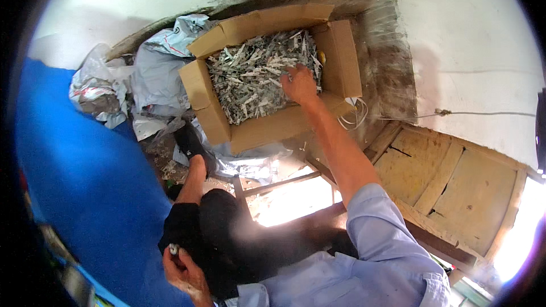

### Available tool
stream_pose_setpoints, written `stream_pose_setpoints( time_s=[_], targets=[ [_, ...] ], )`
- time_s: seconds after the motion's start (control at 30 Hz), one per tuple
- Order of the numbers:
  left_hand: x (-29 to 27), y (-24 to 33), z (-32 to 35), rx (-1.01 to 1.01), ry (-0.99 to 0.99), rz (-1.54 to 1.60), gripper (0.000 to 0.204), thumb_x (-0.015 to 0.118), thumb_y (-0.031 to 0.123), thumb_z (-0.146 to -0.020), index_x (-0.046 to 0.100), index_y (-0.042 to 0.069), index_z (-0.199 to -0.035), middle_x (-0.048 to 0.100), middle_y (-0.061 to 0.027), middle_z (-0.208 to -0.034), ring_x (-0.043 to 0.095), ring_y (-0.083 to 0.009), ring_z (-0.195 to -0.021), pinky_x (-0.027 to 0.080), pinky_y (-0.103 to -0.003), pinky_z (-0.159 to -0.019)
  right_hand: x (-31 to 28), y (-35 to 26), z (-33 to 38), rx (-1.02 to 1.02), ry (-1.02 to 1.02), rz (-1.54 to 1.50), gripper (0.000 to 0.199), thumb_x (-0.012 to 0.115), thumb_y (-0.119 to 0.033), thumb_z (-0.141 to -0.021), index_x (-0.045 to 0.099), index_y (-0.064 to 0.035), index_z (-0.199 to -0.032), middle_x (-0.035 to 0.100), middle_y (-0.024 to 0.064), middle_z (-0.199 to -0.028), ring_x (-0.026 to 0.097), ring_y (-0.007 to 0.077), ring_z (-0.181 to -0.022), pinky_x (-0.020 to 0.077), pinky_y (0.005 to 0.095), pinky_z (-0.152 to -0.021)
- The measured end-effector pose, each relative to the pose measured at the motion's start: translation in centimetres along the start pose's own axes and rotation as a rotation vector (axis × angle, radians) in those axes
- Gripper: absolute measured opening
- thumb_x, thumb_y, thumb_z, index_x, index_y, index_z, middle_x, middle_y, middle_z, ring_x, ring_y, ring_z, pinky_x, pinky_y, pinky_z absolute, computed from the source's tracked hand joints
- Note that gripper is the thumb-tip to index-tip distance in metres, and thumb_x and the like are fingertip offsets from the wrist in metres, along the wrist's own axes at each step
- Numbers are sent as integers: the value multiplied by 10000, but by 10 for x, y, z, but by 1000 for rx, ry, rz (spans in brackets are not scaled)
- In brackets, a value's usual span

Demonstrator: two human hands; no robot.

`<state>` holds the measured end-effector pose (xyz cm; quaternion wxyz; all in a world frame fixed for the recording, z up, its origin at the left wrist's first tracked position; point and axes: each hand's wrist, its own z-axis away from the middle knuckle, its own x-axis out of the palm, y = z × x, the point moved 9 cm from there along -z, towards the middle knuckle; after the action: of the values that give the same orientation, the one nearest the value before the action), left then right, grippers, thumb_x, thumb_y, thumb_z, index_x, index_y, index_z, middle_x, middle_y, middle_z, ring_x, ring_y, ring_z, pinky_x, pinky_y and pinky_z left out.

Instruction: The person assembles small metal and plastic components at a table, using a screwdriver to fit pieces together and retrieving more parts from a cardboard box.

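Note:
An open cardboard box (335, 62) stands on the floor ahead of me, filled with a heap of small, narrow grey-and-white pieces (250, 79) whose kind I cannot make out. My right hand (300, 85) reaches over the box's near right side, its bent fingertips down at the heap. Whatever lies between those fingers is too small to tell. Low on the left, beside my dark-clothed knee, my left hand (186, 273) is closed, with a small, round-ended metallic piece (174, 248) showing between thumb and fingers.
Crumpled white and grey plastic bags (159, 71) lie left of the box. A blue sheet (85, 187) covers the left side. Wooden panelled furniture (449, 185) stands at right, and a white wall (455, 40) rises behind. My foot in a black shoe (190, 142) rests near the box.

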<state>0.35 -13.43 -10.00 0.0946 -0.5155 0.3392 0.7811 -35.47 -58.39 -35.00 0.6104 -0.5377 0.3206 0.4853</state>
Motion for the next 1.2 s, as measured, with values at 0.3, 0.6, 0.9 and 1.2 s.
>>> stream_pose_setpoints(
  time_s=[0.3, 0.6, 0.9, 1.2],
  targets=[
    [0, 24, -34, 13, -87, -44, 240, 695, 97, -1006, 674, -106, -1133, 723, -188, -958, 706, -237, -805, 585, -343, -707, 41, 6, -98, 25, -25, 300, 472, 551, -390, -993, 655, -156, -1390, 474, 270, -1511, 426, 458, -1418, 403, 681, -1079],
    [-2, 37, -40, 13, -125, -198, 272, 741, 154, -982, 692, -84, -1104, 734, -192, -975, 725, -266, -834, 598, -391, -728, 45, 9, -114, -22, -44, 482, 457, 537, -342, -1013, 629, -114, -1398, 636, 205, -1348, 606, 409, -1238, 517, 523, -1006],
    [9, -8, -14, -275, -178, 36, 375, 714, 115, -998, 616, -111, -1280, 711, -230, -1160, 708, -297, -1028, 597, -371, -912, 15, 49, -55, 315, 188, -937, 307, 655, -147, -1005, 653, -11, -1279, 735, 128, -1156, 717, 206, -992, 570, 318, -749],
    [6, 7, -4, -189, -70, 143, 311, 663, 105, -1005, 646, -49, -1274, 717, -131, -992, 676, -202, -844, 543, -302, -746, -33, -140, 107, 362, -248, -1592, 438, 680, -132, -986, 585, -19, -1398, 732, 104, -1202, 697, 163, -1028, 564, 290, -809]
  ],
)
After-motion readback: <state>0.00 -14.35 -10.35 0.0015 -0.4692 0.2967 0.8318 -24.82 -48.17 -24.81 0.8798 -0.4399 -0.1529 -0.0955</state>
